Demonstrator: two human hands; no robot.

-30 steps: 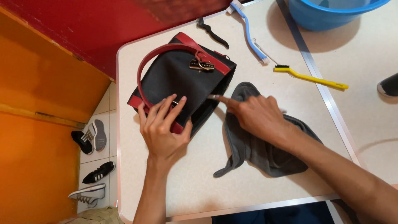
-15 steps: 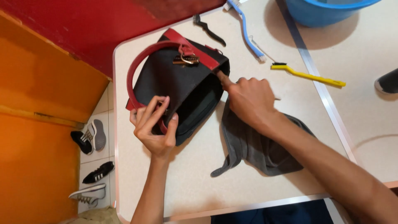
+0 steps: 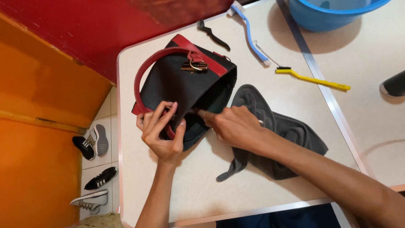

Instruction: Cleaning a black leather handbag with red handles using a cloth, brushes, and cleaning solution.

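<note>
Lying on the tiled floor at far left were several sneakers (image 3: 90, 145). On the white worktop (image 3: 198, 190), the left hand (image 3: 162, 131) had curled shut around the red handle (image 3: 141, 76) of the black handbag (image 3: 187, 90), which had swung round since a second before. The right hand (image 3: 234, 126), fingers bunched, had moved from the bag's side to its near edge, resting on a grey cloth (image 3: 278, 135); what it pinched I cannot tell. Beyond lay a black brush (image 3: 213, 34), a blue brush (image 3: 249, 31), a yellow brush (image 3: 312, 79) and a blue basin (image 3: 333, 14).
</note>
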